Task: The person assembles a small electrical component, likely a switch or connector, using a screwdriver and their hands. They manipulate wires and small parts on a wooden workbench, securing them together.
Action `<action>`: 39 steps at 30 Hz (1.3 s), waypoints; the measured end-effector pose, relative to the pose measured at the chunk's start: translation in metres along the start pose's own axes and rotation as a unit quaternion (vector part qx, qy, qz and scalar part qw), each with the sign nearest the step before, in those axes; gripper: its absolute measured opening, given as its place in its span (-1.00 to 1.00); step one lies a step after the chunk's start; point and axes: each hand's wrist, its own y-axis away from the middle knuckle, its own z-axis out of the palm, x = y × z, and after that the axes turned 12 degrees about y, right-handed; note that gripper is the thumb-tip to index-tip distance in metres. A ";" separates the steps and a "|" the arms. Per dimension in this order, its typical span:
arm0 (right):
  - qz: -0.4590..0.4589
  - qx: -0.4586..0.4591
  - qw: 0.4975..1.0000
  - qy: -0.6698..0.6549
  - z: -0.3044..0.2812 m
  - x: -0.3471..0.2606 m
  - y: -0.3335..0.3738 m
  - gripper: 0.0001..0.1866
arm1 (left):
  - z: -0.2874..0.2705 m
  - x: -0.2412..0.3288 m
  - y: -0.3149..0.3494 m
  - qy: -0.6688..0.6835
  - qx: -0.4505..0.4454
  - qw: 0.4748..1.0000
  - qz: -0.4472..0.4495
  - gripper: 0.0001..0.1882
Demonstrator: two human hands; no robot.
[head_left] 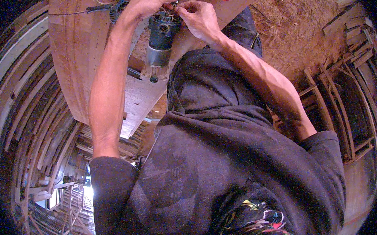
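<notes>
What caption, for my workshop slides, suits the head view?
Left hand and right hand working at a cylindrical motor housing's end.

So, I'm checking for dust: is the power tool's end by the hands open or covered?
Open: wires show uncovered at that end of the power tool.

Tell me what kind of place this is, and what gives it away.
Probably a woodworking shop: long boards are stacked at left, what looks like sawdust spreads at upper right, and a dark, motor-like tool body is in front of the person.
</notes>
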 end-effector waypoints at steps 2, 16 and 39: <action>0.013 0.017 1.000 0.016 0.002 -0.008 0.002 -0.65 | 0.001 0.006 0.002 -0.020 0.006 1.000 -0.012 -0.44; -0.296 -0.007 0.897 0.328 -0.020 -0.007 -0.036 -0.58 | 0.004 -0.003 0.004 -0.035 -0.008 0.998 0.052 -0.53; -0.088 -0.076 0.983 0.144 -0.022 -0.004 -0.018 -0.64 | 0.003 -0.033 -0.004 0.119 -0.054 0.990 0.048 -0.55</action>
